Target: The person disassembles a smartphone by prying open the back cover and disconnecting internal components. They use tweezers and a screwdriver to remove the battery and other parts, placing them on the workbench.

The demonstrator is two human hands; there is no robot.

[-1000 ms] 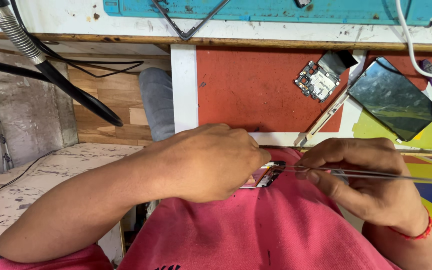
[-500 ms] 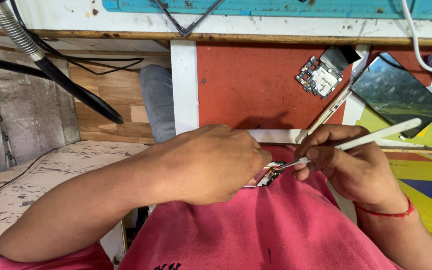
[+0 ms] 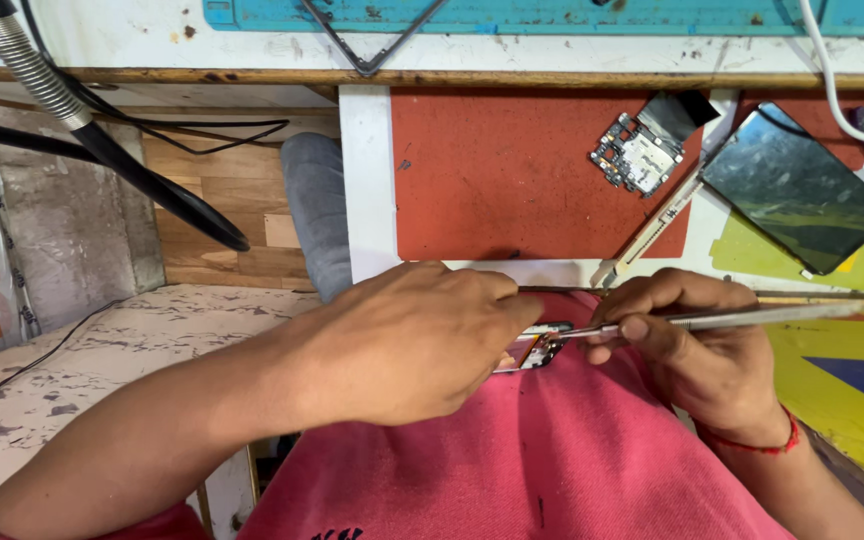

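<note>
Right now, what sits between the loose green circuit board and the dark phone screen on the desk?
In the head view, a thin white strip-like tool lies slanted between the circuit board and the dark screen, on the red mat.

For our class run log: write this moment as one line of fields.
left hand: holds small phone part | right hand: holds metal tweezers, tip at part | bench: circuit board, phone screen

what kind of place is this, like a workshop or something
Most likely a small phone repair bench. A bare circuit board and a loose phone screen lie on the red mat, and the right hand works metal tweezers at a small part that the left hand holds.
</note>
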